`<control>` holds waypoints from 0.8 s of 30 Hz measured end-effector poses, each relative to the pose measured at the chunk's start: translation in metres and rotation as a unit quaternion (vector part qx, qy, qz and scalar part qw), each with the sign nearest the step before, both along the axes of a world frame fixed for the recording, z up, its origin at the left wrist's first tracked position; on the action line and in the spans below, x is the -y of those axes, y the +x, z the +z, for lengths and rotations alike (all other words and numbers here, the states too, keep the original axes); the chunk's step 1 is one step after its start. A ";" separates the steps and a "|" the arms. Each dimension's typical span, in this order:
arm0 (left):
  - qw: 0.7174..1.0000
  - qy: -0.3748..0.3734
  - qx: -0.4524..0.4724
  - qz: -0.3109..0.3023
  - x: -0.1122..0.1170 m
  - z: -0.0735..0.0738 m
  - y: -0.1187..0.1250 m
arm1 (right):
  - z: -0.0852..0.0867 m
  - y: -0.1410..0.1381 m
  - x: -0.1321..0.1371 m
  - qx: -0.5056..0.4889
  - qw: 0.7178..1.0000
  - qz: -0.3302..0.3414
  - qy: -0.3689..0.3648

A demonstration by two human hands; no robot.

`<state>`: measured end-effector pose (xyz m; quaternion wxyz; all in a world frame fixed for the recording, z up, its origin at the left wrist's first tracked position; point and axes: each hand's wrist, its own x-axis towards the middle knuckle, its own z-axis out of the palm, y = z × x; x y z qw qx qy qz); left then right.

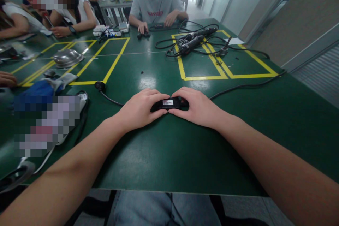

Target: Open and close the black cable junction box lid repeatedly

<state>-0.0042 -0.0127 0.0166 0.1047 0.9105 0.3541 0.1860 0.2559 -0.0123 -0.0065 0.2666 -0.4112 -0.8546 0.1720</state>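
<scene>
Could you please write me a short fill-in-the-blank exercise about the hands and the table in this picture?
1. The left hand and the right hand hold a black device that bears a ____ label.
2. The device lies low over a table whose top is ____.
3. The tape lines marking out rectangles on the table are ____.
4. The person seated opposite wears a T-shirt that is ____.

Missing words: white; green; yellow; grey.
</scene>
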 end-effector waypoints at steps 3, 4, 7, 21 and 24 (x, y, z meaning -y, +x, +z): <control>1.000 -0.002 -0.003 -0.001 0.000 0.000 0.000 | 0.000 0.000 0.001 0.002 1.000 -0.001 -0.001; 1.000 -0.003 -0.003 0.000 0.000 -0.001 0.000 | 0.000 -0.001 0.001 0.003 1.000 -0.002 0.000; 1.000 -0.005 -0.001 0.000 0.001 -0.001 0.000 | -0.001 -0.001 0.001 0.003 1.000 -0.003 0.003; 1.000 -0.007 -0.005 0.003 0.001 0.001 0.001 | 0.000 -0.002 0.002 -0.002 1.000 -0.007 -0.001; 1.000 -0.005 -0.002 0.001 0.000 0.001 0.001 | 0.000 -0.002 0.002 -0.004 1.000 -0.006 -0.005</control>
